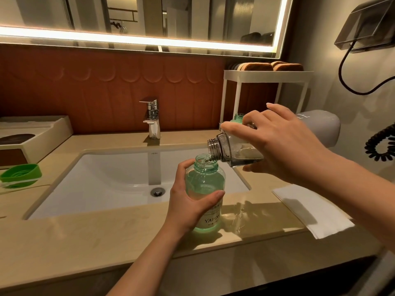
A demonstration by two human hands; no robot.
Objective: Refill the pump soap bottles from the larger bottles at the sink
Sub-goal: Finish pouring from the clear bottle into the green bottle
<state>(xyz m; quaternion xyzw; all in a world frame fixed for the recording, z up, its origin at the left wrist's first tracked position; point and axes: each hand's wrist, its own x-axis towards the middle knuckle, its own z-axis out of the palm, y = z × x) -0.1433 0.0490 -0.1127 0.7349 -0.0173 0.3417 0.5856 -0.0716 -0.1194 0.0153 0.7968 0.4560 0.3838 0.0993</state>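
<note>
The left hand (188, 208) is wrapped around a green bottle (205, 195), fingers on the far side and thumb pressed across the front above the white label. The bottle stands upright with its base on the front edge of the counter (85, 238), just before the right front corner of the white sink (119, 180). Its mouth is open, with no pump or cap on it.

The right hand (284, 142) grips a clear bottle (235, 149) from above, fingers curled over its body and thumb on the side nearer the camera. This bottle is tipped almost level, its threaded neck pointing left and down, right over the green bottle's mouth. A thin clear stream runs from the neck into the opening. A little liquid lies along the lower side of the clear bottle.

A green lid (21, 174) lies on the counter at the left of the sink. A white folded cloth (312, 212) lies on the counter at the right, near the right forearm. Behind the right hand, the top of another green bottle (239, 116) shows under a white rack (267, 75).
</note>
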